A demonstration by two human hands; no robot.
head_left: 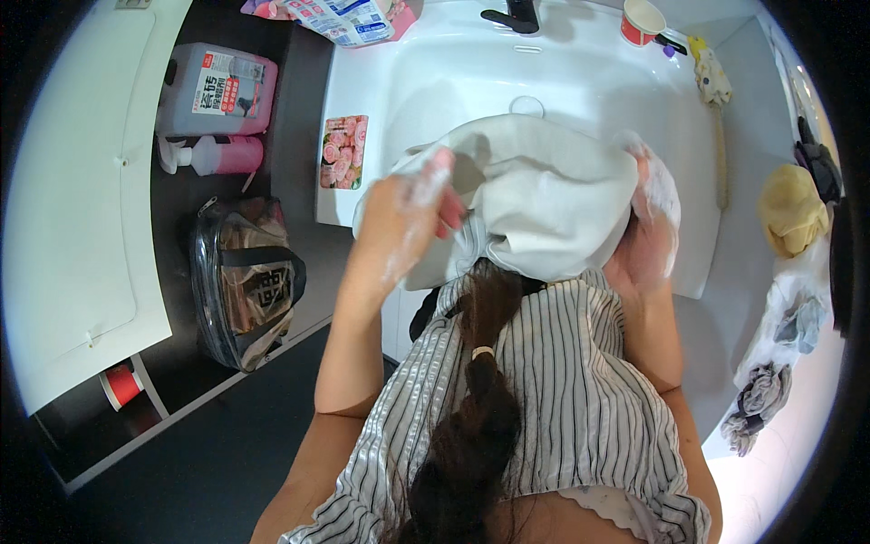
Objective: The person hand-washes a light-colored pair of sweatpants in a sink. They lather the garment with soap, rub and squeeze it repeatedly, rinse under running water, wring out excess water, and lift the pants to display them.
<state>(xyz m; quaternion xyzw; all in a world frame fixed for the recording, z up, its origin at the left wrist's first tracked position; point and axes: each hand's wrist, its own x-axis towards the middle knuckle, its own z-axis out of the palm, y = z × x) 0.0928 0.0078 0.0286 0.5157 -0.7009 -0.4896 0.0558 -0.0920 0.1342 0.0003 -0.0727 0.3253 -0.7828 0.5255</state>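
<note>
White fabric (557,197) lies bunched over the front of the white washbasin (693,251), close against my striped shirt (571,381). My left hand (414,211), streaked with foam, is at the fabric's left part with thumb raised and fingers curled. Motion blur hides whether those fingers pinch any cloth. At the fabric's right edge is my right hand (649,217), its back coated in white lather; the fingers wrap the edge and are partly hidden. The end of a ponytail (493,306) hangs down in front of the shirt.
Beyond the fabric are a drain (527,107), black faucet (521,17) and paper cup (642,24). Left stand a jug (221,88), pump bottle (224,155) and clear bag (255,285). A rose-printed card (344,153) lies on the rim. Yellow cloth (792,211) lies right.
</note>
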